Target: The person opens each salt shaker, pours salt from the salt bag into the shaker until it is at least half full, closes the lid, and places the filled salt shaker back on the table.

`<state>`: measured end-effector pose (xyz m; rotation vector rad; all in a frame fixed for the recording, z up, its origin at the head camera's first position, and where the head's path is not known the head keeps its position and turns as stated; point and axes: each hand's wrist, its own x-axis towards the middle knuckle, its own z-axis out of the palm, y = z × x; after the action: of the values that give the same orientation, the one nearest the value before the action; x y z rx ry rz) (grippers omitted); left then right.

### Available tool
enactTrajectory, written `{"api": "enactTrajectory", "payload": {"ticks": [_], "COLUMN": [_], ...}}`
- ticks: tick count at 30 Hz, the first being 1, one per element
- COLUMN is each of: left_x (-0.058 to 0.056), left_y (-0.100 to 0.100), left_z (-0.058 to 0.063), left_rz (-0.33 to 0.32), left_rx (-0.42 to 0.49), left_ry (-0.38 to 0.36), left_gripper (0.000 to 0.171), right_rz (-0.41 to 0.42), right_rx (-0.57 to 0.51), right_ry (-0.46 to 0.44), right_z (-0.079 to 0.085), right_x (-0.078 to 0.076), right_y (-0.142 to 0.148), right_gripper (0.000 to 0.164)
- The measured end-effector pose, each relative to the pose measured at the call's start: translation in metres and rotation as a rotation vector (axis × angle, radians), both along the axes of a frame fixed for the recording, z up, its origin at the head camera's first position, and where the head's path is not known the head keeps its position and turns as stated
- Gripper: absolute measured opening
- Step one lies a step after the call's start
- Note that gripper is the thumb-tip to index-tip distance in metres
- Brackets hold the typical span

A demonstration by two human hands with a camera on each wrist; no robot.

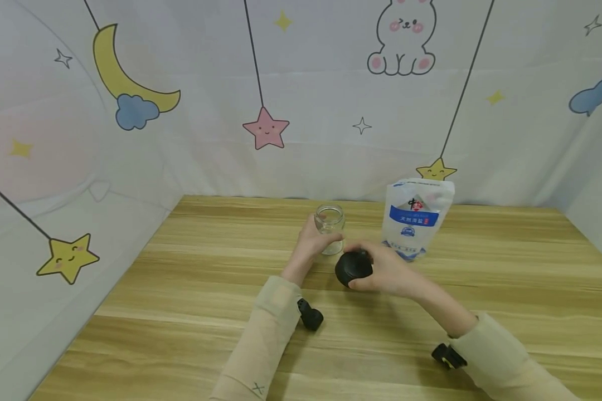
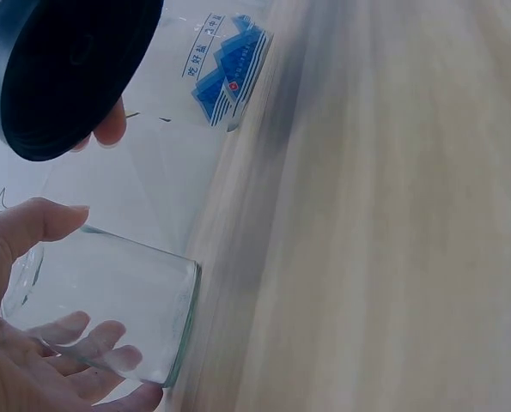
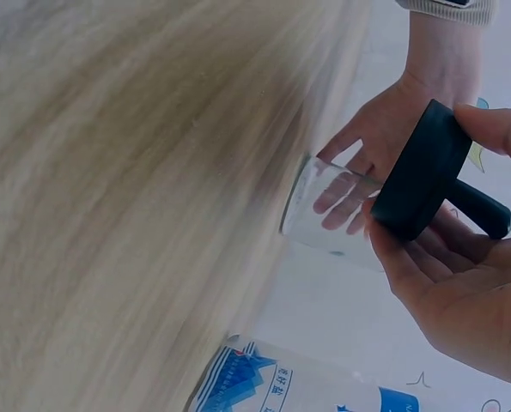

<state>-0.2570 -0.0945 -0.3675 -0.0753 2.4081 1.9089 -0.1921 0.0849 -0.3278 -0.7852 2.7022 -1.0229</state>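
Note:
Toward the back middle of the table, a clear glass jar (image 1: 335, 224) stands upright with its mouth uncovered. My left hand (image 1: 312, 238) holds it, thumb on the near side and the fingers (image 2: 109, 339) visible through the glass. Just in front and to the right, my right hand (image 1: 392, 272) grips a round black lid (image 1: 351, 270) by its rim. A stubby handle (image 3: 480, 209) sticks out of the lid's top, and its hollow underside (image 2: 79, 73) shows in the left wrist view. Lid and jar are apart.
A white and blue stand-up bag of sea salt (image 1: 415, 223) stands behind the right hand, to the right of the jar. The wood-grain table (image 1: 190, 312) backs onto a printed cloth (image 1: 321, 161). Black wrist cameras hang at both sleeves.

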Motion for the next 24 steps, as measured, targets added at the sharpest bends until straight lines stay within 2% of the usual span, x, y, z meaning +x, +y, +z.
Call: {"api": "enactTrajectory", "payload": {"ticks": [17,24], "left_x": [0.0009,0.0], "left_y": [0.0001,0.0007], "left_z": [0.0013,0.0007], "left_rz": [0.003,0.007], "left_rx": [0.011,0.001], "left_ry": [-0.01,-0.012], "left_gripper": [0.072,0.071], "right_rz": [0.084,0.102], "right_rx": [0.097,0.121], "right_ry": [0.029,0.005], "right_z": [-0.0074,-0.0089], "right_x": [0.005,0.0078], "right_y": [0.0001,0.0005], "right_gripper": [0.056,0.056]}}
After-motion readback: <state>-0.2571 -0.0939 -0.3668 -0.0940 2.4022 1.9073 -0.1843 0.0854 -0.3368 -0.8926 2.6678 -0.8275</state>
